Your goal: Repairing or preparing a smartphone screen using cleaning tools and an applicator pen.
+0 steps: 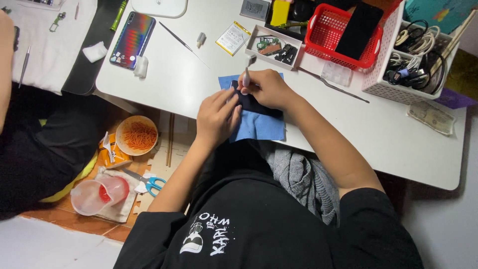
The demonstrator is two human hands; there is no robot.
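A dark phone body (251, 104) lies on a blue cloth (259, 125) at the near edge of the white table (174, 84). My left hand (216, 118) rests on the phone's left end and holds it down. My right hand (266, 88) grips a small pen-like tool (246, 75) upright, its tip at the phone's upper edge. Most of the phone is hidden under my two hands.
On the table are a shiny multicoloured phone back (132, 40), a flat battery (233, 38), a small white parts tray (274, 46), a red basket (343, 37), a white basket of cables (413, 60), and thin metal tools (331, 84). Scissors (149, 182), a bowl (137, 134) and a plastic jug (97, 195) lie on the floor. Another person sits at left.
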